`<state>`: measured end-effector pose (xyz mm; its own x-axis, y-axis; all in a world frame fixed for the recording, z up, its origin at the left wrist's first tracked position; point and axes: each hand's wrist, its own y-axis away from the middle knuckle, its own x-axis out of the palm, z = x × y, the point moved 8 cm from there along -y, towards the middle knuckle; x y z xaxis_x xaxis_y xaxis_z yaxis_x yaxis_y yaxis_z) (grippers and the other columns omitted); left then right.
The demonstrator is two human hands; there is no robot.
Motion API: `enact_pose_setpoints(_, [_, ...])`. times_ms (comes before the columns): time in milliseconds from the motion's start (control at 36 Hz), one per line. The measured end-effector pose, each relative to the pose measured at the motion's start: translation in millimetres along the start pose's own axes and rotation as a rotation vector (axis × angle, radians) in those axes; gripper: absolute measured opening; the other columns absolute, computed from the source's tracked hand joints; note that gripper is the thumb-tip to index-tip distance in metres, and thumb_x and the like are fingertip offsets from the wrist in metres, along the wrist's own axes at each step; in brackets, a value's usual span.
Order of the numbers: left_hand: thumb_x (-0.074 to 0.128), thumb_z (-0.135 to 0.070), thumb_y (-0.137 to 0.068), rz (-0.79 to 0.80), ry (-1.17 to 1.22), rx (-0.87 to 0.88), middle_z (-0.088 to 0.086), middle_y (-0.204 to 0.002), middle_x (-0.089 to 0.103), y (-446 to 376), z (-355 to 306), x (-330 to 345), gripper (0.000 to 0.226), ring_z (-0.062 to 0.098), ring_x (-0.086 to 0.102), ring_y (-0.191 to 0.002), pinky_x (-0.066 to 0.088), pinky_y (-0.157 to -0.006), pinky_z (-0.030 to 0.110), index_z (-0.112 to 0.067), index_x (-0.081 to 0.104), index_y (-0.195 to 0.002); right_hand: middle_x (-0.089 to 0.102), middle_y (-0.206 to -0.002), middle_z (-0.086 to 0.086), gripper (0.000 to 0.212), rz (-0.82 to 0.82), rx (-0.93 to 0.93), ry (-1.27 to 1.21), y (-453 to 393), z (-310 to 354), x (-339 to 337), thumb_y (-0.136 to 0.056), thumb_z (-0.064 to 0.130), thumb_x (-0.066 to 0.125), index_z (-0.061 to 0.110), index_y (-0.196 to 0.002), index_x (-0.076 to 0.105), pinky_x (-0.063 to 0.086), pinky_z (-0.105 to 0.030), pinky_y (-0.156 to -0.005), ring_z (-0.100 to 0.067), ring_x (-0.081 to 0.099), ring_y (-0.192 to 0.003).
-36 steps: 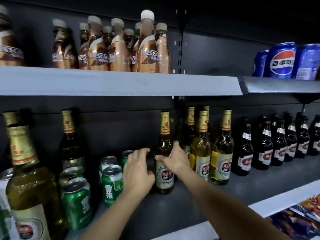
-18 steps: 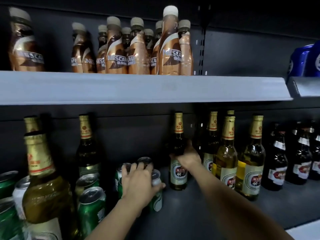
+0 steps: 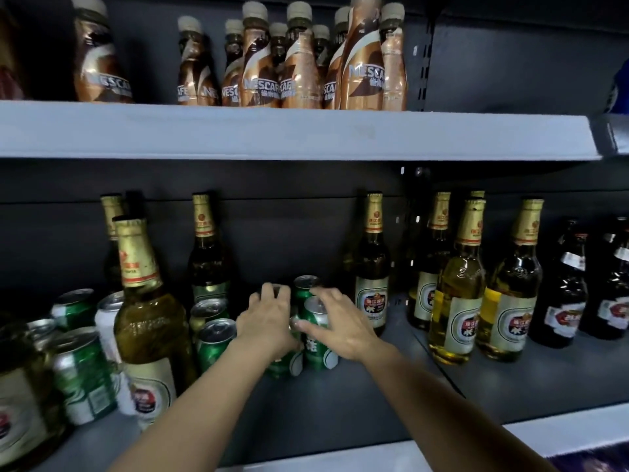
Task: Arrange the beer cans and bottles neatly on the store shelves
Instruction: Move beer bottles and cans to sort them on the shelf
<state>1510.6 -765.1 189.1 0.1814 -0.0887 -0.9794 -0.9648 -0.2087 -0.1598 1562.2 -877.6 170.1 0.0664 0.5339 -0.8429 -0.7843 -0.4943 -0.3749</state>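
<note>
A cluster of green beer cans (image 3: pixel 315 335) stands mid-shelf on the dark lower shelf (image 3: pixel 340 403), gathered between two bare hands. The left hand (image 3: pixel 269 321) lies over the left side of the cluster, its fingers curled down over a can top; the right hand (image 3: pixel 340 327) cups the right-hand cans, fingers spread and bent round the front can, thumb against its side. All the cans are upright, silver tops sealed.

Just to the right, a tall gold-foiled beer bottle (image 3: pixel 372 267) stands upright near the right hand, apart from the cans. Further right, three pale beer bottles (image 3: pixel 457 294) filled with yellow liquid stand close together, with dark brown bottles (image 3: pixel 565 287) beyond them.

To the left, more green cans (image 3: pixel 214 338) sit among gold-necked bottles, the large front bottle (image 3: pixel 146 318) nearest the camera, with a white can (image 3: pixel 109 318) behind it.

On the grey upper shelf (image 3: pixel 289 134), bronze Nescafé coffee bottles (image 3: pixel 299 63) stand bunched, one more (image 3: pixel 98 59) apart at the left.
</note>
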Motion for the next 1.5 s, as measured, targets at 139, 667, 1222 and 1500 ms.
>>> enact_pose_setpoints(139, [0.07, -0.034, -0.081, -0.011, 0.068, -0.012, 0.006, -0.135, 0.035, 7, 0, 0, 0.067, 0.028, 0.047, -0.12, 0.046, -0.086, 0.038, -0.023, 0.031, -0.134, 0.035, -0.146, 0.002, 0.084, 0.029, 0.06, -0.008, -1, -5, 7, -0.085, 0.059, 0.06, 0.026, -0.152, 0.022, 0.04, -0.037, -0.103, -0.02, 0.038, -0.133])
enact_pose_setpoints(667, [0.067, -0.029, -0.078, -0.287, 0.131, -0.089, -0.004, -0.132, 0.033, 137, 9, -52, 0.068, 0.022, 0.042, -0.122, 0.049, -0.08, 0.036, -0.034, 0.037, -0.139, 0.061, -0.087, -0.001, 0.054, -0.497, -0.134, 0.151, 116, 53, -43, -0.076, 0.056, 0.047, 0.018, -0.107, 0.068, 0.052, -0.038, -0.069, -0.025, 0.063, -0.081])
enact_pose_setpoints(1222, [0.069, -0.026, -0.077, -0.343, 0.072, -0.515, 0.001, -0.128, 0.04, 314, 293, -90, 0.064, 0.025, 0.052, -0.11, 0.049, -0.073, 0.034, -0.027, 0.043, -0.136, 0.063, -0.09, 0.001, 0.051, -0.297, -0.542, -0.155, 127, 365, 76, -0.075, 0.055, 0.048, 0.017, -0.102, 0.07, 0.051, -0.032, -0.069, -0.023, 0.064, -0.082])
enact_pose_setpoints(1500, [0.066, -0.025, -0.077, -0.359, 0.081, -0.62, 0.003, -0.125, 0.04, 352, 454, -106, 0.063, 0.028, 0.052, -0.11, 0.05, -0.07, 0.037, -0.027, 0.043, -0.135, 0.051, -0.131, 0.001, 0.058, -0.07, -0.566, 0.024, 87, 504, 155, -0.091, 0.057, 0.045, 0.024, -0.139, 0.042, 0.026, -0.036, -0.103, -0.022, 0.045, -0.121])
